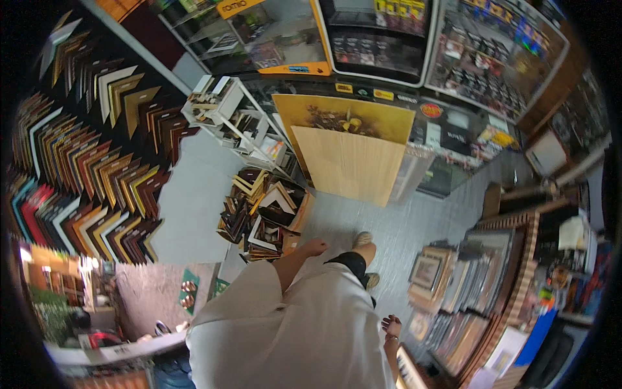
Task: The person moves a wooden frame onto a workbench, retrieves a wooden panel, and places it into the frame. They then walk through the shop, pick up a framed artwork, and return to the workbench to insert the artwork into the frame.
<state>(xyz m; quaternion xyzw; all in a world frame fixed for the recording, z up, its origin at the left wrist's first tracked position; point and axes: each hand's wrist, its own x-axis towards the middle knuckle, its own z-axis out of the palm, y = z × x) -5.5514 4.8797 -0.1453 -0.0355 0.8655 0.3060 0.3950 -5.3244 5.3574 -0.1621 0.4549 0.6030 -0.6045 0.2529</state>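
A pale board (pixel 346 162) leaned upright ahead of both hands. Framed pictures (pixel 461 282) stood in rows right of the right hand (pixel 391 325). A heap of frame corners (pixel 262 211) lay ahead-left of the left hand (pixel 315 247). The right hand's fingers hung slightly spread, empty; the left's I could not tell.

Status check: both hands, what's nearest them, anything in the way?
Left hand beside the heaped frame corner samples, grip unclear. Right hand open, empty, nearest the stacked picture frames. Light wood board standing ahead.
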